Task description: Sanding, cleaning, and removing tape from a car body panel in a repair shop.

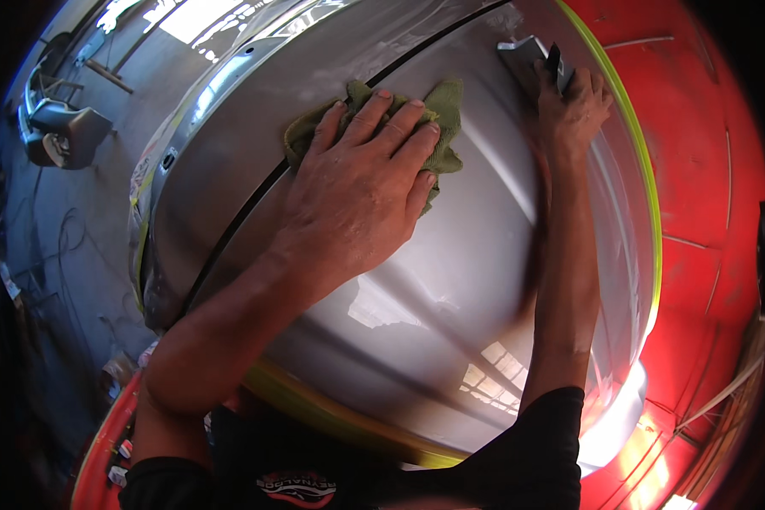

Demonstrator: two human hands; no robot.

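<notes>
A large silver-grey car panel [476,246] with a glossy surface lies in front of me, crossed by a dark diagonal gap. My left hand [357,187] presses a bunched olive-green cloth [446,110] onto the panel across that gap, fingers spread over it. Toward the far right, the fingers of my right hand [574,102] are curled around a silver-grey piece [523,55] with a black upright part [555,66]. Its exact kind, and whether it is fixed to the panel, I cannot tell.
Yellow-green masking tape [642,178] borders the panel. Clear plastic sheeting [149,166] hangs along the left edge. Red surfaces [688,153] lie to the right. A dark grey part [72,132] stands on the grey floor [85,221] at the far left.
</notes>
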